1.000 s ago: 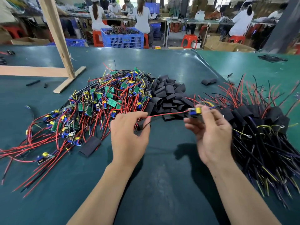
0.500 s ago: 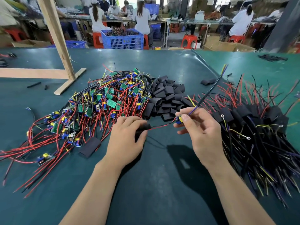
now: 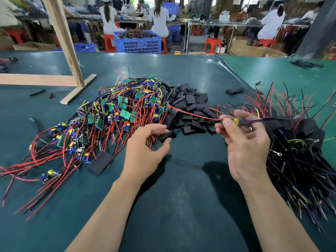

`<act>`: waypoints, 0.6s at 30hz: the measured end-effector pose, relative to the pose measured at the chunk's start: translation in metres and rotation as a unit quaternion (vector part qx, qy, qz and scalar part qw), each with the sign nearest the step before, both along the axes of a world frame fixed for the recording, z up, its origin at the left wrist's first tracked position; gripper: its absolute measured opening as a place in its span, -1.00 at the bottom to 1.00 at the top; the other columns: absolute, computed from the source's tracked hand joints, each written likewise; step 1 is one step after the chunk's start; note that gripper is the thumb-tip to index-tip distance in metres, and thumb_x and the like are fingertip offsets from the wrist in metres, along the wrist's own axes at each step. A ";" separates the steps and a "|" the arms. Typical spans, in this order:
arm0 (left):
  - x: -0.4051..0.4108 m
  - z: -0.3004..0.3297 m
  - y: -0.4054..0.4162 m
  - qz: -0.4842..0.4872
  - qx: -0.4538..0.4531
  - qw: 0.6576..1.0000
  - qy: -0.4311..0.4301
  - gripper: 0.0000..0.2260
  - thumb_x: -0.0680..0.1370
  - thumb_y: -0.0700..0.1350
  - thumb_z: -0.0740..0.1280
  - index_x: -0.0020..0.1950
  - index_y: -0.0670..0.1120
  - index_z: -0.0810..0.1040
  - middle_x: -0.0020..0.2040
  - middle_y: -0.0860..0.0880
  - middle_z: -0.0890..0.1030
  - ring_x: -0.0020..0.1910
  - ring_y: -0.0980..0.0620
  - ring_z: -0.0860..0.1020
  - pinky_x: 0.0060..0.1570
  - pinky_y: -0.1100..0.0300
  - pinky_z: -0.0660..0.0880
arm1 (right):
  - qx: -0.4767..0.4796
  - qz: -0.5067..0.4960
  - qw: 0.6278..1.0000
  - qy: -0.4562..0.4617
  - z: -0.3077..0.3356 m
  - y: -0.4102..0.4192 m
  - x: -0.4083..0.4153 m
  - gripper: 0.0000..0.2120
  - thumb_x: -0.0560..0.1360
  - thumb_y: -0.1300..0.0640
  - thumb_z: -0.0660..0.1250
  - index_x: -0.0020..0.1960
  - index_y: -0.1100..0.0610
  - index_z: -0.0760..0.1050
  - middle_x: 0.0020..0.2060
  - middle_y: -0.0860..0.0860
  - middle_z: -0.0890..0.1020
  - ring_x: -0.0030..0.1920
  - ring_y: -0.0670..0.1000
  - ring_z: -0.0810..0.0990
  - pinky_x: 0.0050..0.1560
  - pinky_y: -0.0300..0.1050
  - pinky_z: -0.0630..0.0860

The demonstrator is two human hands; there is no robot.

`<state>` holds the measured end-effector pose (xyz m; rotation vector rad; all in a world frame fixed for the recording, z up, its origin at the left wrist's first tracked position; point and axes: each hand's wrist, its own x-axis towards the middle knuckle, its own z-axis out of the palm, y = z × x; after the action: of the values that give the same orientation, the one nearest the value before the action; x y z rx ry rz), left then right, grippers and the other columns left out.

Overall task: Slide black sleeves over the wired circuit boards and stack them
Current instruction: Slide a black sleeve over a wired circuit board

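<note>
The right hand (image 3: 245, 142) pinches a small circuit board (image 3: 235, 121) between thumb and forefinger, its red wire (image 3: 192, 114) running leftward from that grip across the heap of loose sleeves (image 3: 189, 108). The left hand (image 3: 145, 151) holds a black sleeve (image 3: 166, 136) in its curled fingertips, just left of the board's grip, with a black wire trailing out of it. Bare boards (image 3: 112, 115) lie piled beyond the left hand; sleeved ones (image 3: 300, 142) sit right of the grip. Faint yellow writing on the blue crate (image 3: 138, 42) is unreadable.
</note>
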<state>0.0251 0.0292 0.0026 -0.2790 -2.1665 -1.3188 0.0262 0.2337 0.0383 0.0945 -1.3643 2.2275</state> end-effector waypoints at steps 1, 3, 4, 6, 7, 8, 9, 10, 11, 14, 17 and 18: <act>0.002 0.000 0.001 -0.012 0.016 1.000 0.007 -0.70 0.42 -0.22 0.52 0.08 0.04 0.61 -0.02 0.18 0.66 0.01 0.14 0.60 0.06 0.24 0.47 | -0.014 0.002 1.000 -0.004 0.001 0.000 0.000 -0.77 0.50 0.42 0.36 0.06 0.16 0.50 -0.23 0.06 0.68 -0.26 0.06 0.67 -0.11 -0.14 0.60; 0.004 0.000 0.004 -0.025 0.029 0.999 0.027 -0.69 0.42 -0.22 0.51 0.09 0.04 0.59 0.00 0.18 0.67 -0.02 0.10 0.61 -0.01 0.19 0.50 | -0.027 0.007 1.000 -0.007 0.002 0.001 0.000 -0.79 0.51 0.42 0.34 0.05 0.18 0.51 -0.28 0.00 0.65 -0.26 0.03 0.68 -0.12 -0.16 0.60; 0.004 -0.001 0.005 -0.028 0.033 0.998 0.034 -0.70 0.42 -0.19 0.50 0.10 0.05 0.58 0.01 0.18 0.67 -0.02 0.09 0.62 -0.02 0.16 0.51 | -0.029 0.009 1.000 -0.007 0.003 0.001 0.000 -0.80 0.51 0.43 0.34 0.04 0.18 0.51 -0.29 -0.02 0.65 -0.25 0.03 0.68 -0.12 -0.16 0.60; 0.004 -0.002 0.006 -0.029 0.039 0.998 0.046 -0.72 0.42 -0.17 0.49 0.09 0.02 0.58 0.03 0.17 0.67 -0.02 0.08 0.63 -0.01 0.08 0.54 | -0.031 0.009 0.999 -0.005 0.003 0.002 0.002 -0.80 0.51 0.44 0.33 0.03 0.18 0.51 -0.30 -0.02 0.64 -0.25 0.01 0.68 -0.11 -0.16 0.61; 0.004 -0.003 0.006 -0.029 0.040 0.998 0.049 -0.73 0.42 -0.17 0.48 0.09 0.00 0.59 0.03 0.17 0.67 -0.02 0.07 0.63 -0.02 0.05 0.54 | -0.032 0.009 0.999 -0.004 0.004 0.002 0.002 -0.79 0.51 0.45 0.33 0.02 0.18 0.51 -0.30 -0.02 0.64 -0.24 0.00 0.68 -0.10 -0.16 0.61; 0.004 -0.003 0.006 -0.029 0.040 0.997 0.052 -0.73 0.41 -0.17 0.48 0.09 -0.02 0.60 0.03 0.16 0.67 -0.02 0.07 0.63 -0.02 0.02 0.55 | -0.034 0.009 0.999 -0.004 0.004 0.002 0.002 -0.78 0.50 0.45 0.33 0.02 0.18 0.51 -0.30 -0.02 0.64 -0.24 0.01 0.68 -0.09 -0.15 0.61; 0.004 -0.004 0.006 -0.032 0.041 0.997 0.053 -0.74 0.41 -0.17 0.48 0.08 -0.03 0.61 0.02 0.16 0.66 -0.03 0.06 0.63 -0.03 0.01 0.55 | -0.039 0.010 0.999 -0.004 0.004 0.002 0.002 -0.78 0.50 0.46 0.34 0.01 0.17 0.51 -0.29 -0.01 0.64 -0.24 0.01 0.68 -0.08 -0.15 0.61; 0.004 -0.004 0.007 -0.035 0.043 0.997 0.052 -0.74 0.41 -0.18 0.48 0.08 -0.03 0.61 0.02 0.16 0.66 -0.04 0.06 0.63 -0.02 0.01 0.55 | -0.048 0.012 0.999 -0.004 0.004 0.002 0.002 -0.77 0.50 0.46 0.34 0.01 0.17 0.51 -0.28 0.01 0.64 -0.23 0.01 0.68 -0.08 -0.15 0.60; 0.004 -0.004 0.007 -0.038 0.043 0.997 0.048 -0.74 0.41 -0.18 0.48 0.08 -0.03 0.61 0.01 0.16 0.66 -0.04 0.06 0.63 -0.01 0.01 0.55 | -0.060 0.015 0.998 -0.003 0.005 0.002 0.002 -0.77 0.49 0.47 0.34 0.01 0.17 0.51 -0.27 0.03 0.63 -0.23 0.01 0.67 -0.07 -0.15 0.60; 0.005 -0.004 0.007 -0.044 0.043 0.998 0.033 -0.72 0.41 -0.18 0.48 0.09 0.01 0.59 0.02 0.17 0.65 -0.03 0.06 0.63 0.02 -0.01 0.55 | -0.094 0.025 0.995 -0.003 0.006 0.003 0.002 -0.77 0.48 0.47 0.33 0.01 0.18 0.51 -0.24 0.05 0.62 -0.22 0.00 0.65 -0.07 -0.16 0.60; 0.004 -0.004 0.007 -0.046 0.048 0.997 0.029 -0.72 0.41 -0.17 0.48 0.08 0.05 0.58 0.01 0.17 0.66 -0.03 0.06 0.63 0.02 0.00 0.54 | -0.110 0.032 0.993 -0.008 0.006 0.002 0.003 -0.77 0.49 0.47 0.32 0.00 0.17 0.51 -0.22 0.05 0.61 -0.22 -0.04 0.65 -0.06 -0.17 0.61; 0.004 -0.004 0.007 -0.046 0.051 0.997 0.029 -0.72 0.41 -0.17 0.48 0.08 0.06 0.58 0.01 0.16 0.66 -0.03 0.05 0.63 0.02 -0.01 0.54 | -0.113 0.034 0.993 -0.010 0.006 0.001 0.003 -0.77 0.49 0.47 0.32 -0.01 0.17 0.51 -0.20 0.07 0.59 -0.22 -0.04 0.65 -0.07 -0.17 0.60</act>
<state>0.0292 0.0359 -0.0016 -0.3753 -2.0523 -1.4484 0.0292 0.2346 0.0442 0.0385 -1.1238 2.4307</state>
